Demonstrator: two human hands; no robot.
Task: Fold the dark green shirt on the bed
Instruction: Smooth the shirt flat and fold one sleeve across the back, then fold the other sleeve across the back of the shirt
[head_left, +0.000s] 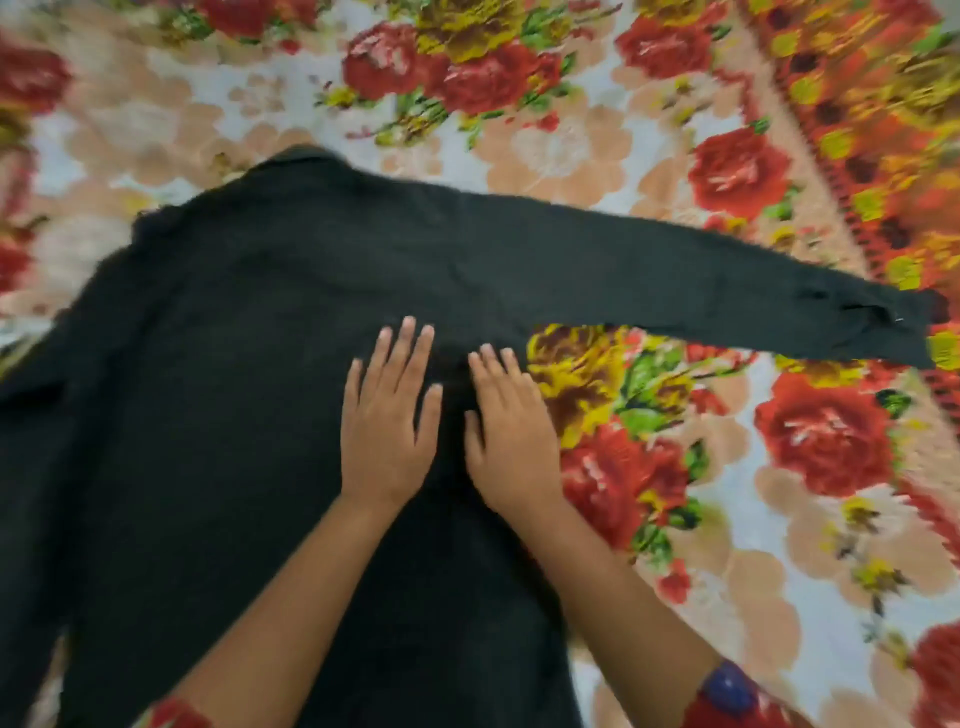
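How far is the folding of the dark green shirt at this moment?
Done: the shirt lies spread flat on the bed. In hand: left hand and right hand press flat on it. Left: the right sleeve is stretched out, no fold visible.

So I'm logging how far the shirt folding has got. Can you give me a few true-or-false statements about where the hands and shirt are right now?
1. Both hands lie flat on the shirt. True: left hand, right hand.
2. The sleeve is folded across the shirt's back. False: it stretches out sideways over the bedsheet.
3. The fingers pinch a fold of cloth. False: they are spread open, pressing down.
4. The collar points away from the person. True.
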